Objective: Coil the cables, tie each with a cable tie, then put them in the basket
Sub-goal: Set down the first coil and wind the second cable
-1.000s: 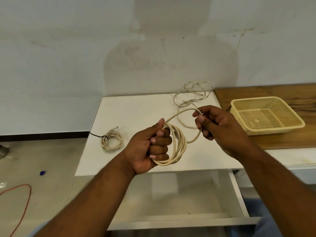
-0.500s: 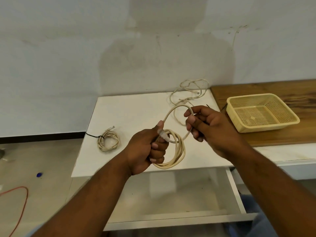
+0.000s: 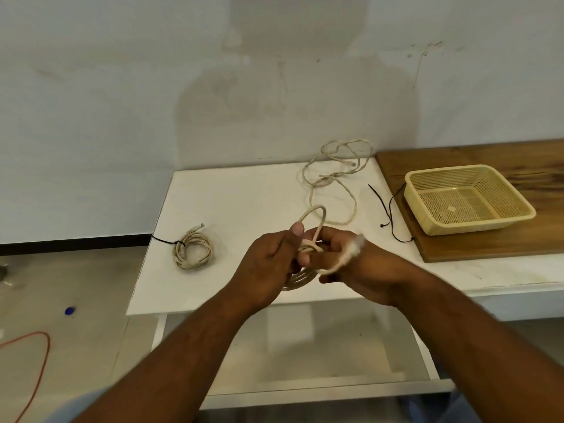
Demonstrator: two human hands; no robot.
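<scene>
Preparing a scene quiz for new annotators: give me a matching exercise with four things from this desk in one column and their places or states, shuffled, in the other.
Things:
1. yellow basket
2. tied coil
3. loose cable
4. half-coiled cable

Places or states:
a. tangled at the back of the white table
b. held in the left hand and right hand
c. on the wooden board, no cable inside
d. left part of the white table, bound with a black tie

Pairs: 1-c, 2-d, 3-a, 4-b.
</scene>
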